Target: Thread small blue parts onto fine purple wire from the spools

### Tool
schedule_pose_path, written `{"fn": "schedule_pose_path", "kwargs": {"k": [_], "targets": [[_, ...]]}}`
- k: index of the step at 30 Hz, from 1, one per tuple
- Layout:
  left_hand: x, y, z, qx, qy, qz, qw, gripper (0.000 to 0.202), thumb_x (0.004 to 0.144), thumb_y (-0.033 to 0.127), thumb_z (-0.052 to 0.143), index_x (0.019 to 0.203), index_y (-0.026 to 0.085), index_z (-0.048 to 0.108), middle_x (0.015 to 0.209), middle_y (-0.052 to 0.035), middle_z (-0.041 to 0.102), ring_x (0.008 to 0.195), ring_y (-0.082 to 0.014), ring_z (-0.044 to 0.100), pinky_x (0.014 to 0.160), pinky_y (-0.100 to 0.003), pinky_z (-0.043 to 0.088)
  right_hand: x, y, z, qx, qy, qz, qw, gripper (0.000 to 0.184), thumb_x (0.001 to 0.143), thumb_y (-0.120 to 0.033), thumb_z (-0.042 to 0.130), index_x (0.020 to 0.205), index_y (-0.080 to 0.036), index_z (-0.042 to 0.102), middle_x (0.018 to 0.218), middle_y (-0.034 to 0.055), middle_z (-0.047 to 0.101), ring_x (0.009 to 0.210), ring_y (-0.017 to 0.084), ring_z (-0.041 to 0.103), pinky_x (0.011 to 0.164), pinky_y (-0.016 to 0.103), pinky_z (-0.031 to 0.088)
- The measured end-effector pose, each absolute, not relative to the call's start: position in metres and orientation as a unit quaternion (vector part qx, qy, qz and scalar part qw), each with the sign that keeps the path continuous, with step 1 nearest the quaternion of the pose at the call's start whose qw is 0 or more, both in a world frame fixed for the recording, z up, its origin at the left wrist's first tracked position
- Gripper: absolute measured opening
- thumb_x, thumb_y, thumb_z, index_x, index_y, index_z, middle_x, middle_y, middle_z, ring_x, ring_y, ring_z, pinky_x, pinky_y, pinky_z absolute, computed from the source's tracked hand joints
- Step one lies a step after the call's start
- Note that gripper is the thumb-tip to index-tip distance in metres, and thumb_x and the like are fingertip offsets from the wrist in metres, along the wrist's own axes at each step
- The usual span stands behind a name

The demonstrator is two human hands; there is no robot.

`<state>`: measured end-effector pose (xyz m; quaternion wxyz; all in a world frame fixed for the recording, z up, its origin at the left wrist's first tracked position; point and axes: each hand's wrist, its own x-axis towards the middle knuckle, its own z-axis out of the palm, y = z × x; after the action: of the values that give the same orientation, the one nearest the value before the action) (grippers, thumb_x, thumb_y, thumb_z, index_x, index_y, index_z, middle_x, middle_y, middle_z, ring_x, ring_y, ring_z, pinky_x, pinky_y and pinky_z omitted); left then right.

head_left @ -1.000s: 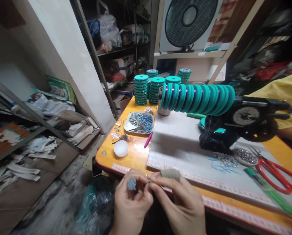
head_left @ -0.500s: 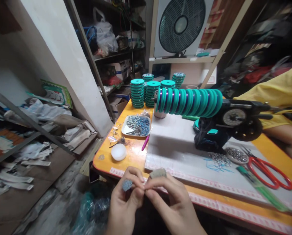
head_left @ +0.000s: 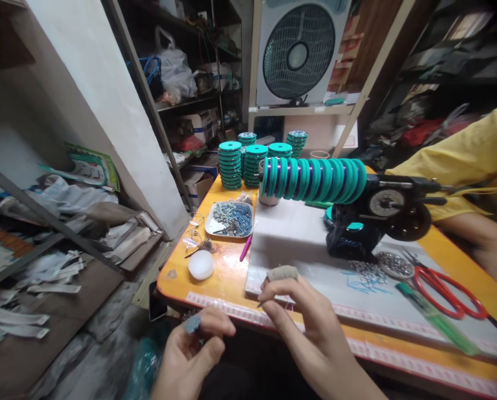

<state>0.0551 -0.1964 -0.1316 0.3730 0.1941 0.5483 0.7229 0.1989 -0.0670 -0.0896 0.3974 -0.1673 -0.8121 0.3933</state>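
My right hand [head_left: 309, 319] is at the table's front edge, thumb and index finger pinched on a small thin dark piece [head_left: 260, 304] whose kind is too small to tell. A grey wrap [head_left: 282, 272] covers part of its index finger. My left hand [head_left: 198, 347] is lower and to the left, apart from the right one. Its fingers are half curled, the thumb stands off from them, and nothing shows between the tips. Around its index finger sits a bumpy grey-blue wrap [head_left: 192, 323]. A white round lump [head_left: 201, 265] lies on the table just beyond.
Teal spools [head_left: 315, 179] line a rod on a black winding machine [head_left: 382, 208]. More spools [head_left: 230, 166] stand stacked behind. A white tray [head_left: 208, 225] holds small metal parts; a magenta tool [head_left: 245, 248] lies beside it. Red-handled scissors [head_left: 444, 294] lie right. A person's yellow sleeve [head_left: 473, 150] is beyond.
My hands were together at the fingertips and have parted. The left moved down and left; the right moved to the right, still pinching. The view has shifted slightly.
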Motion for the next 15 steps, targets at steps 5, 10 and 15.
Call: {"fn": "schedule_pose_path", "kwargs": {"k": [5, 10, 15], "targets": [[0.071, -0.177, -0.124, 0.173, 0.520, 0.758, 0.354, 0.038, 0.060, 0.044, 0.094, 0.092, 0.025, 0.084, 0.098, -0.0036, 0.067, 0.067, -0.0077, 0.055, 0.063, -0.018, 0.046, 0.190, -0.083, -0.116, -0.209, -0.776, 0.467, 0.368, 0.010, 0.102, -0.027, 0.054, 0.096, -0.028, 0.063, 0.091, -0.0016, 0.067, 0.086, 0.015, 0.065, 0.073, 0.024, 0.049], [0.078, -0.169, -0.125, 0.209, 0.439, 0.787, 0.380, 0.015, 0.077, 0.033, 0.085, 0.073, 0.021, 0.077, 0.075, -0.0006, 0.067, 0.059, -0.0056, 0.051, 0.061, -0.015, 0.046, 0.188, -0.090, -0.126, -0.198, -0.790, 0.452, 0.363, 0.010, 0.101, -0.023, 0.053, 0.097, -0.026, 0.062, 0.089, -0.0005, 0.066, 0.083, 0.016, 0.063, 0.073, 0.026, 0.048], [0.071, -0.188, -0.127, 0.155, 0.399, 0.783, 0.451, 0.023, 0.076, 0.033, 0.086, 0.072, 0.020, 0.068, 0.054, 0.0044, 0.057, 0.046, -0.0022, 0.036, 0.052, -0.014, 0.034, 0.185, -0.081, -0.122, -0.063, -0.862, 0.264, 0.428, 0.018, 0.099, -0.013, 0.047, 0.091, -0.019, 0.062, 0.085, 0.0042, 0.065, 0.083, 0.019, 0.059, 0.083, 0.036, 0.046]]}}
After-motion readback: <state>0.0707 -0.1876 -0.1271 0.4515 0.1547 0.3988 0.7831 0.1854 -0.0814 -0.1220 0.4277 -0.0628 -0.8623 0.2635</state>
